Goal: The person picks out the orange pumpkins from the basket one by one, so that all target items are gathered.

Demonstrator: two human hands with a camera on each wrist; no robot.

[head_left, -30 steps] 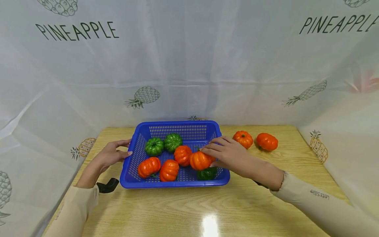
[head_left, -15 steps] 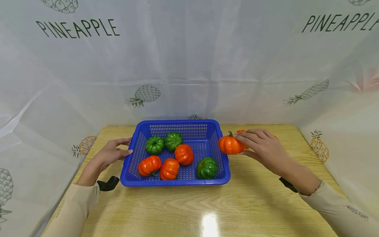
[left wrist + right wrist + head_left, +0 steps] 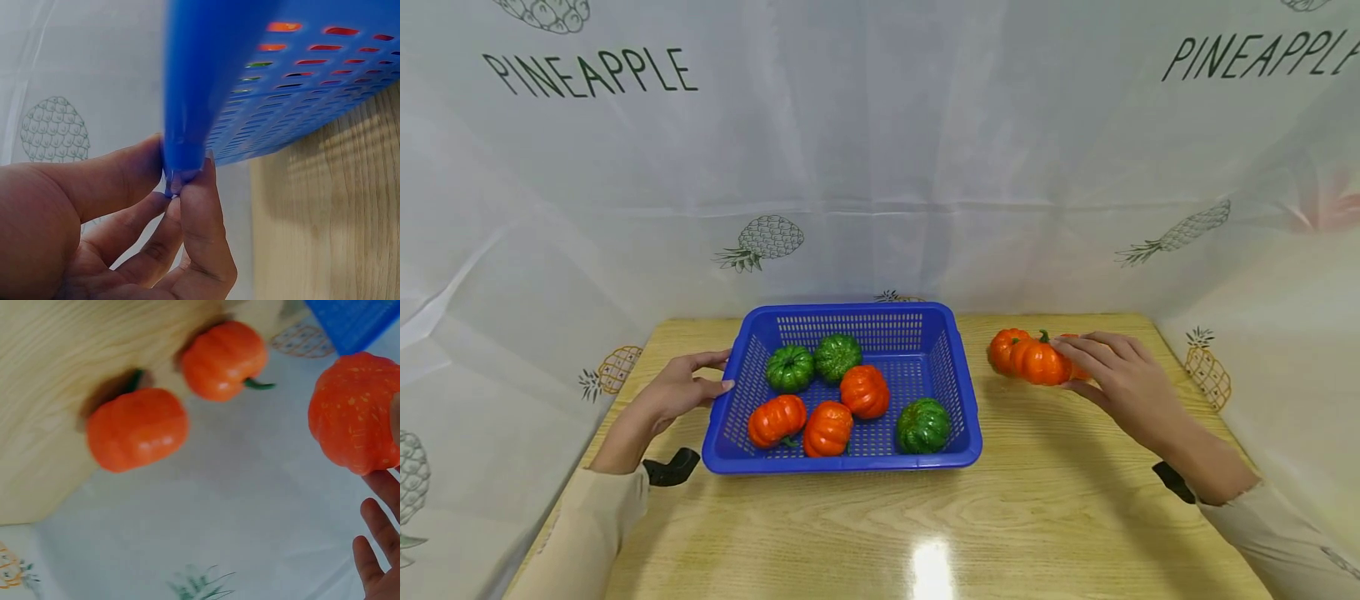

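Observation:
My right hand (image 3: 1123, 379) pinches a small orange pumpkin (image 3: 1040, 362) by its side, above the table right of the basket; its green stem points up. In the right wrist view the same pumpkin (image 3: 353, 415) shows at the right edge, thumb and fingers partly cut off. At the left, my left hand (image 3: 681, 390) grips the side rim of the blue plastic basket (image 3: 842, 465). The left wrist view shows thumb and fingers (image 3: 203, 225) pinching that rim. Inside the basket lie three orange pumpkins (image 3: 864, 392) and three green pumpkins (image 3: 923, 426).
Two more orange pumpkins lie on the wooden table (image 3: 850, 525) at the back right: one (image 3: 1002, 350) is partly covered by the held pumpkin, the other (image 3: 137, 430) mostly hidden behind it and the hand. A white pineapple-print sheet (image 3: 880, 167) hangs behind the table.
My right hand has lifted the orange pumpkin out of the basket's right end and carried it right, uncovering the green pumpkin there. My left hand has stayed at the rim.

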